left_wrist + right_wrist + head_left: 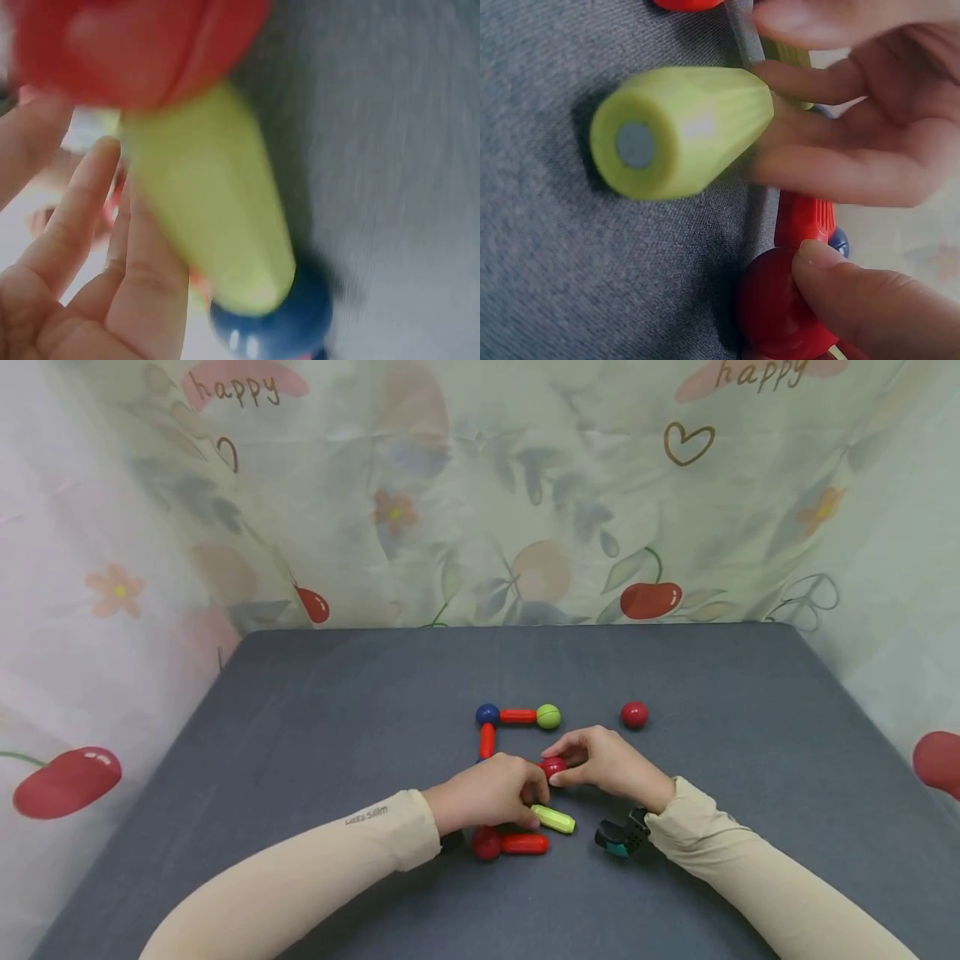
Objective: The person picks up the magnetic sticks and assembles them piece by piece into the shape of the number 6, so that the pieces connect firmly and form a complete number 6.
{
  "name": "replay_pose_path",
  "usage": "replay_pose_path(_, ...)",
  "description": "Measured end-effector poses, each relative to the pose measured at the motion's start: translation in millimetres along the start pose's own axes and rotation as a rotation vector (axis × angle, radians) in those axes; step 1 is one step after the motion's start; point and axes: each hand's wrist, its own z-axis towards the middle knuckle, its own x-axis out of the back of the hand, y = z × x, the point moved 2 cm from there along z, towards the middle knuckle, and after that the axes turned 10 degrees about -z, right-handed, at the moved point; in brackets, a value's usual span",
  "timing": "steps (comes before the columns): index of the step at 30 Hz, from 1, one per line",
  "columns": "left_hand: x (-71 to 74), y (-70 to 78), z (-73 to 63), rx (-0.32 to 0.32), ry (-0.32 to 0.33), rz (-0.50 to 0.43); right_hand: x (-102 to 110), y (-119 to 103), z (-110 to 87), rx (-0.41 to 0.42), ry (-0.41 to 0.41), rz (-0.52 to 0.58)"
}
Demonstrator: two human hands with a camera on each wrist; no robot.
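My right hand [611, 767] pinches a red ball [553, 767] between thumb and fingers; in the right wrist view, the thumb presses on the red ball [776, 304]. A red rod [802, 217] meets that ball. My left hand [491, 789] hovers just left of it, fingers loosely bent with nothing between them. By its fingertips lies a yellow-green rod [555, 819], its grey end disc [635, 145] facing the right wrist camera. Close under the left hand, another yellow-green rod [210, 202] joins a red ball [135, 45] to a blue ball [274, 319].
Further back, a blue ball [487, 715], a red rod [517, 716] and a green ball [548, 717] form a row. A lone red ball [634, 715] sits to the right. Nearer me, a red rod [525, 844] extends from a red ball [487, 843]. Everything lies on a dark grey table [360, 693].
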Motion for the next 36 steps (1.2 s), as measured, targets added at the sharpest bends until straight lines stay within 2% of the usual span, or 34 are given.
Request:
replay_pose_path(3, 16.1, -0.8, -5.5, 0.003, 0.045, -0.077, -1, 0, 1.1, -0.005, -0.006, 0.000)
replay_pose_path(6, 36.4, -2.7, -11.0, 0.028, 0.133, -0.151, 0, 0, 1.5, -0.019, -0.011, -0.009)
replay_pose_path(10, 58.0, -12.2, -16.7, 0.109, 0.256, -0.249, 1, -1, 1.4, -0.036, -0.013, -0.024)
replay_pose_path(13, 63.2, -25.1, -16.9, 0.184, 0.295, -0.328, 0, -1, 1.3, -0.042, -0.016, -0.028)
replay_pose_path(18, 55.7, -47.1, -12.9, 0.277, 0.257, -0.404, 0, -1, 1.8, -0.051, -0.019, -0.024)
replay_pose_path(23, 45.4, -60.2, -9.0, 0.284, 0.204, -0.505, -1, -2, 2.1, -0.047, -0.018, -0.019)
replay_pose_path(28, 40.7, -66.6, -7.4, 0.284, 0.185, -0.566, -1, -3, 1.8, -0.046, -0.022, -0.012)
replay_pose_path(36, 39.7, -68.1, -5.0, 0.297, 0.168, -0.575, -1, 2, 2.8, -0.051, -0.033, 0.002)
